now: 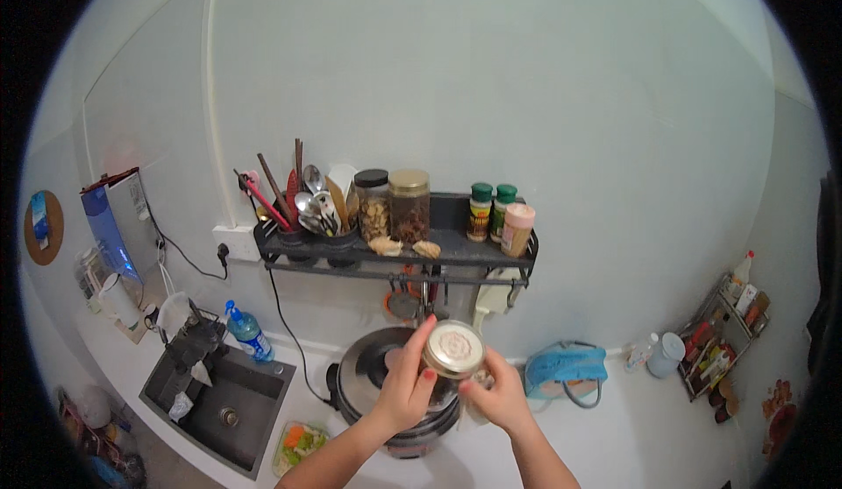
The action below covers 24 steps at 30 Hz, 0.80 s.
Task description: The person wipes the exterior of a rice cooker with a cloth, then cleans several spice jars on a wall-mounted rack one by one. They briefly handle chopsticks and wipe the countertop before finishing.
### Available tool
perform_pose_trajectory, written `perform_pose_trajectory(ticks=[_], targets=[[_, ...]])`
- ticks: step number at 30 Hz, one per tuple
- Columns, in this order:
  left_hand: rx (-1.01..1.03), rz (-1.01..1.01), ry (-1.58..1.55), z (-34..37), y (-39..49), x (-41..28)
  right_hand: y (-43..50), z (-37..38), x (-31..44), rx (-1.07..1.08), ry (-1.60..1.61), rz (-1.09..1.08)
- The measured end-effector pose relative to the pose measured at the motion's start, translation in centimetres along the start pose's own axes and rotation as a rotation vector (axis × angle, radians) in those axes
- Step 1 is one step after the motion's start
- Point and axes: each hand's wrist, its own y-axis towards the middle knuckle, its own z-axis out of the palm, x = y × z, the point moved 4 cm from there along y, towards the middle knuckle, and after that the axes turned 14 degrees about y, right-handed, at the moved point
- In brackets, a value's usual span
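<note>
A jar with a round, pale metallic lid [454, 347] is held up in front of me, its patterned top turned towards me. My left hand [409, 384] grips its left side, the thumb near the lid's lower edge. My right hand [496, 397] holds it from the right, fingers curled around the lower part. Most of the jar's body is hidden below the lid and behind the fingers. Beneath and behind my hands stands a round electric cooker [358, 364] with a steel-and-dark lid, partly covered by my left hand.
A black wall shelf [454, 247] carries utensils, two storage jars and several seasoning bottles. At left are a dark sink [247, 393], a blue soap bottle [248, 334] and a container of cut vegetables [299, 446]. A blue bag [564, 367] and a condiment rack [717, 331] stand on the right.
</note>
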Motion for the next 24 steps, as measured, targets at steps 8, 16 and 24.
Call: perform_pose_trajectory(ticks=[8, 16, 24], targets=[[0.012, -0.016, -0.408, -0.4, 11.8, 1.5, 10.7, -3.8, 7.4, -0.095, -0.264, -0.494], [-0.213, 0.110, 0.203, -2.2, 22.8, 4.0, 21.1, -4.7, 8.5, -0.273, -0.366, -0.270], [-0.358, 0.316, 0.770, -3.3, 22.8, 4.3, 22.0, -4.6, 7.1, -0.266, -0.388, -0.336]])
